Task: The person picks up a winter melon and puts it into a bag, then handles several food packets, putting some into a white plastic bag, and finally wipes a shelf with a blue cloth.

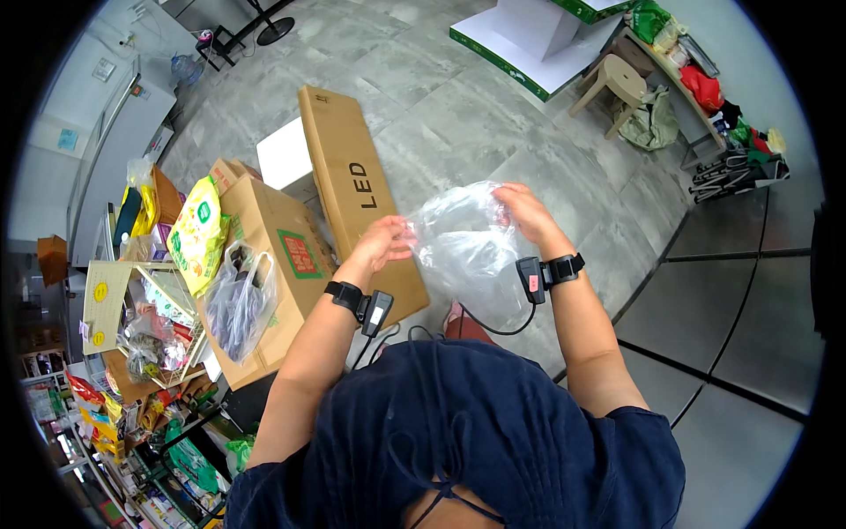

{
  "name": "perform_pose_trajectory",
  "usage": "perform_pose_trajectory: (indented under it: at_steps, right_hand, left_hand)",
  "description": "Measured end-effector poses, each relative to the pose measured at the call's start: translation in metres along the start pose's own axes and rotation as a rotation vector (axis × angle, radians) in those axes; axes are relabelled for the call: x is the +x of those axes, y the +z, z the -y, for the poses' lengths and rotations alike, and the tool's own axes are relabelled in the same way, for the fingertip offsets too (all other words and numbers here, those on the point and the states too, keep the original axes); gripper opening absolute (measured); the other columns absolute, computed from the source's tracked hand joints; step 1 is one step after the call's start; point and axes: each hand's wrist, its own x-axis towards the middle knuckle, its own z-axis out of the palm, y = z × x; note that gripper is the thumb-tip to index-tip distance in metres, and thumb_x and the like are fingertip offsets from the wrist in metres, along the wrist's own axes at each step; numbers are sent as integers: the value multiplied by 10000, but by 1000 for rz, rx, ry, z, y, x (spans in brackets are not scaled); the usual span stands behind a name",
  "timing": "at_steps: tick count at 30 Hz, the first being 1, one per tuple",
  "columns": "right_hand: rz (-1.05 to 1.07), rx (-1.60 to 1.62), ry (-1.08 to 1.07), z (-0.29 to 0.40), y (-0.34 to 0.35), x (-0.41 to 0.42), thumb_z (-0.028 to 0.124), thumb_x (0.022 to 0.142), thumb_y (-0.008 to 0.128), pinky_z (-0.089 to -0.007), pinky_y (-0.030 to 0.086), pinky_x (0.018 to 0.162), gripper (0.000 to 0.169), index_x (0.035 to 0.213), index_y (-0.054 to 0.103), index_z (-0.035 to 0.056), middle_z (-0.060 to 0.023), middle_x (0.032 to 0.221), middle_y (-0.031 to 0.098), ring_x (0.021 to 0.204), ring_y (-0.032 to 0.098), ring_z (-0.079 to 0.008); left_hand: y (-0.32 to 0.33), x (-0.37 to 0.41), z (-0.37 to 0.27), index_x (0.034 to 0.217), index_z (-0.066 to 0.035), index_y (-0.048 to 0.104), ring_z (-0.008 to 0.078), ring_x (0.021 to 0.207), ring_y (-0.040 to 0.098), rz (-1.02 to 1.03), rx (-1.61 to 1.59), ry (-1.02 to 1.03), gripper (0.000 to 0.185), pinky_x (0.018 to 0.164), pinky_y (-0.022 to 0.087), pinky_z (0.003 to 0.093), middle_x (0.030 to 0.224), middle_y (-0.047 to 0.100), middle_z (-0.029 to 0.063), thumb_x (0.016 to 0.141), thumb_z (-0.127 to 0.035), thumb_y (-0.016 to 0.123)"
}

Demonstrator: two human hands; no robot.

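A clear plastic bag (466, 248) hangs in front of me, held up between both hands above the tiled floor. My left hand (385, 241) grips its left edge, thumb and fingers at the film. At the upper right edge, my right hand (525, 210) holds the bag, its fingers partly behind the film. The bag looks puffed out, and I see nothing inside it. Each wrist carries a black strap with a small cabled device. Just left of the bag lies a long flat cardboard box (360, 198) with large printed letters.
A large carton (264, 251) stands at left, bearing a tied plastic bag (239, 304) and a yellow packet (198, 231). Behind is a white box (285, 155). Metal cabinet doors (700, 304) line the right. A beige stool (618, 79) and a white display stand (509, 53) are farther off.
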Motion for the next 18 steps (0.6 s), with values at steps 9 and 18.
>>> perform_pose_trajectory:
  at_steps: [9, 18]
  right_hand:
    - [-109, 474, 48, 24, -89, 16, 135, 914, 402, -350, 523, 719, 274, 1123, 494, -16, -115, 1017, 586, 826, 618, -221]
    - [-222, 687, -134, 37, -111, 30, 137, 939, 345, -399, 500, 827, 328, 1225, 421, -7, -156, 1106, 562, 992, 587, -269]
  left_hand:
    - [78, 70, -54, 1098, -99, 493, 127, 812, 549, -91, 537, 136, 305, 647, 488, 285, 893, 545, 14, 828, -196, 595]
    - [156, 109, -41, 1114, -91, 525, 201, 864, 563, 179, 323, -220, 410, 673, 502, 359, 1008, 537, 63, 787, -326, 602]
